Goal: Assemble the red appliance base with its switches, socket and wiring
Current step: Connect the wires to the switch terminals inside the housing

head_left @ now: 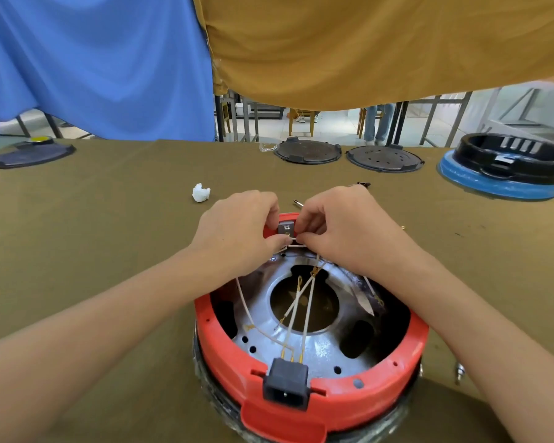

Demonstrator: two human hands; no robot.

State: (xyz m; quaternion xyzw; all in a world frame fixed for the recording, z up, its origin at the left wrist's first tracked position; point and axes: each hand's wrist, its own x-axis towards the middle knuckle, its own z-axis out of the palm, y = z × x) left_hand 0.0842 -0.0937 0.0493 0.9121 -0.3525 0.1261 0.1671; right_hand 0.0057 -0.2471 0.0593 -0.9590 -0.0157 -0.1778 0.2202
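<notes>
Head view, single frame.

Item: red appliance base [301,407], inverted at the near centre of the olive worktop [109,219]. Its metal inner plate [320,350] faces up, so the wiring side is open to the hands.

Item: black socket [286,383], seated in the near rim of the base, opening toward the viewer. Three terminals at its back carry white wires [296,314], which cross the plate's central hole toward the far rim.

Item: grey switch part [285,227], at the far rim of the base, between the two hands.

Left hand [240,228]: narrow grip, thumb and forefinger pinching a white wire just below the switch part, apparently to steady it.

Right hand [336,225]: narrow grip, fingertips pinching the same wire end from the right, apparently to press a connector onto a switch terminal. The contact itself is too small to confirm.

Judgement: socket fitted; switch wiring in hand; loose ring-ended leads over the central hole not yet fixed.

Surroundings: crumpled white scrap [201,192] far left of the hands; a screwdriver tip [298,204] just beyond them; two dark round plates [307,151] at the far edge; a black-and-blue appliance part [506,167] far right; a dark lid [29,155] far left. Blue and mustard cloths hang behind.

Obstruction: both hands hide the far rim, and the loose wires cross the working area.
</notes>
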